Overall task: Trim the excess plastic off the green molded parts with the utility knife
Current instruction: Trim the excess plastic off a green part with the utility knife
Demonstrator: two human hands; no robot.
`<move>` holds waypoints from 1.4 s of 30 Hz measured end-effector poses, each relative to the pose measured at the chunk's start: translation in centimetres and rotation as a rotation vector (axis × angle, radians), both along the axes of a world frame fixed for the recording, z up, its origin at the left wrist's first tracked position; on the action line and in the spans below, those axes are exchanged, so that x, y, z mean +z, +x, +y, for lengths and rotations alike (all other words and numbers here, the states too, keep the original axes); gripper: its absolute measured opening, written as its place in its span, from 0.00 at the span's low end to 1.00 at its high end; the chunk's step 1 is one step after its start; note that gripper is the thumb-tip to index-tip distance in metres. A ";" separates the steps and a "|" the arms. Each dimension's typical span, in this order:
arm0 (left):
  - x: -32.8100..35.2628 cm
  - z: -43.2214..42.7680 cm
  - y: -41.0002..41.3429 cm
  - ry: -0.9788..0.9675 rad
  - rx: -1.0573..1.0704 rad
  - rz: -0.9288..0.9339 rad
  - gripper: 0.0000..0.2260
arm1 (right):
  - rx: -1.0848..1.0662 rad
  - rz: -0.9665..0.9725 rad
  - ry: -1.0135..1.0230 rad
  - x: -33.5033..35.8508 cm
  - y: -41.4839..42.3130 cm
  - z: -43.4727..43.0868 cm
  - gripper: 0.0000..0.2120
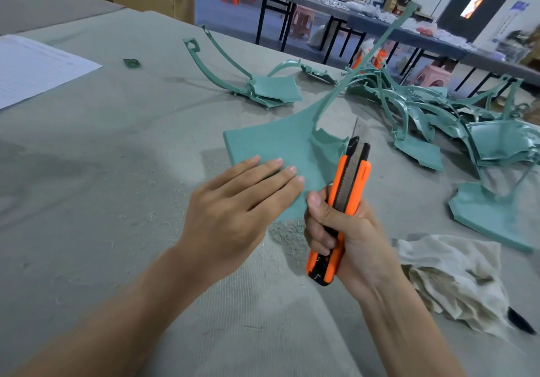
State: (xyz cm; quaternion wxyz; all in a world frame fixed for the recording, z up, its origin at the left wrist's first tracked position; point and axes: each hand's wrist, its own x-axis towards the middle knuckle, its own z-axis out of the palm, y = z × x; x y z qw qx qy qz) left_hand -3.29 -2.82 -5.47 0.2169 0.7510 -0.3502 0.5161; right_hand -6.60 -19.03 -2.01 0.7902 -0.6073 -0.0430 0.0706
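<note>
Green plastic is the work: a flat green molded panel [280,154] with a long thin arm rising toward one o'clock lies at the centre of the grey cloth-covered table [117,172]. The left hand [239,204] rests on the panel's near corner, palm down, fingers straight and together. It presses rather than curls round the piece, presumably to pin it so it cannot slide under the blade. Just beside it at three o'clock, the right hand [344,236] is clenched round the orange and black utility knife [347,195], thumb laid along the handle's side. The knife stands nearly upright, its thin blade [355,126] extended and pointing toward twelve o'clock, close to the panel's notched right edge; whether steel meets plastic cannot be told. That grip looks chosen for a controlled shave along the edge. Pale curled shavings [287,236] lie on the cloth at six o'clock from the panel, between the two wrists. A tangled heap of similar green molded parts [438,113] sits at two to three o'clock, near the right arm, likely stock waiting. A small stack of green parts [271,90] at twelve o'clock lies apart, perhaps finished ones. A crumpled off-white rag [455,283] lies at four o'clock, a white printed sheet of paper [35,66] at ten o'clock.
</note>
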 end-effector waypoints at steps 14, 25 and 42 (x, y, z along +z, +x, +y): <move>0.2 -0.4 -0.5 0.018 0.005 0.195 0.22 | -0.090 0.020 0.200 -1.5 0.7 0.6 0.10; -0.5 -0.2 -0.1 -0.085 -0.035 0.211 0.17 | -0.144 -0.117 0.100 -1.4 0.8 0.3 0.09; -0.2 0.0 0.5 0.023 -0.041 -0.017 0.14 | -0.393 -0.038 0.016 -1.6 1.4 -0.9 0.14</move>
